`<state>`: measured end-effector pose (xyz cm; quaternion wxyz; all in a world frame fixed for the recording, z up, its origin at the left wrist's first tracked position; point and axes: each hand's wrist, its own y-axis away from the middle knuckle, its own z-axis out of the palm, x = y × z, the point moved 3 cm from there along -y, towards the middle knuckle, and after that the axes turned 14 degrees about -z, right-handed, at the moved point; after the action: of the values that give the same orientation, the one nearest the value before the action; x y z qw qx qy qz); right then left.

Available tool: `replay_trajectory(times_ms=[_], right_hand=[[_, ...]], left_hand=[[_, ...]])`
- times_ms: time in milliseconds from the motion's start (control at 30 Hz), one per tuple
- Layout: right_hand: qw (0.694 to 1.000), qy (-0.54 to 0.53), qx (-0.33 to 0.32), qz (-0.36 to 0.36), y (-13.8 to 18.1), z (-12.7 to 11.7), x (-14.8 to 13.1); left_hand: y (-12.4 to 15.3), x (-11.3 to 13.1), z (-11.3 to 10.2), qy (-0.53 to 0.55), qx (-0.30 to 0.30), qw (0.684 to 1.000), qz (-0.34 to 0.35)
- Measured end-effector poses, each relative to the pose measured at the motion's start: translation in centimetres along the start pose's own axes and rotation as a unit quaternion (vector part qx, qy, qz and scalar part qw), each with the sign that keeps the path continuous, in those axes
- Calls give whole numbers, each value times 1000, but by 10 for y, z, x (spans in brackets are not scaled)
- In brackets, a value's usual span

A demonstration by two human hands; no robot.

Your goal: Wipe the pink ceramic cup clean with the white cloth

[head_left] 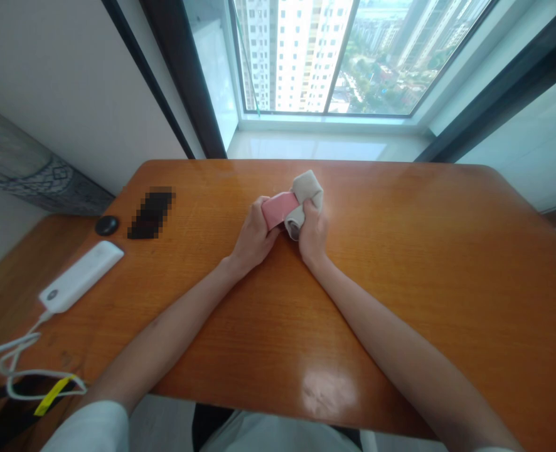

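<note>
From the head camera I see both hands meeting over the middle of the wooden table (400,263), toward its far edge by the window (325,56). My left hand (252,238) curls its fingers closed around the pink part of a sock bundle (293,207); the thumb sits on the near side and the fingertips wrap over the top. My right hand (312,235) is closed too, pinching the beige part of the same bundle, with the fingers folded over the cloth so that a loop of beige fabric sticks up beyond the knuckles. The bundle sits between the two hands, at or just above the table surface; I cannot tell whether it rests on the wood.

Well to the left of the bundle lies a dark blurred-out object (150,213), and just beside that, a small black round thing (107,225). Nearer to me along the table's left edge lies a white power bank (81,276), with a white cable (14,358) running from its near end and looping off the corner.
</note>
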<state>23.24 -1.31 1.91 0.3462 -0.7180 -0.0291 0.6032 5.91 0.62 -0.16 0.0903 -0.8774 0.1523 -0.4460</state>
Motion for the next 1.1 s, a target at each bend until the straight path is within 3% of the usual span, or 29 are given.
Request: replay_trajectory(times_ms=[67,167,367,400,467,567,633,700,767,833,900,1000,1033,1100], right_hand=[[991,44,-11,-124,0,-4,-8],[949,126,-51,-284,2,-8,-21],[880,202,-185,-389,14,3,-36],[882,190,-194,-385,14,6,-36],[917,151,-159,-334,12,7,-32],[987,76,-44,-137,5,3,-13],[997,47,-2,-64,5,0,-7],[987,56,-25,-148,8,-1,-15],[943,87,-95,-306,13,2,-29],[906,109,-151,-380,15,6,-33],[932,107,-120,-324,11,4,-26],[989,86,-14,-118,5,-2,-7],[992,84,-1,-98,6,-3,-5],[978,90,-35,-183,9,-2,-15]], left_hand=[[0,-1,2,-35,-16,999,-6],[-2,-1,3,-57,-27,998,-19],[0,6,-5,10,40,998,56],[1,6,-5,12,40,998,55],[2,5,-5,11,44,998,38],[0,5,-3,6,59,998,15],[0,5,-3,6,65,998,4],[0,2,-2,5,60,998,5],[1,0,-1,1,38,999,26],[1,-1,0,1,30,999,32],[1,-1,0,5,46,999,11],[0,1,0,9,68,997,-21],[0,2,0,9,68,997,-20],[0,2,-1,3,57,998,-3]])
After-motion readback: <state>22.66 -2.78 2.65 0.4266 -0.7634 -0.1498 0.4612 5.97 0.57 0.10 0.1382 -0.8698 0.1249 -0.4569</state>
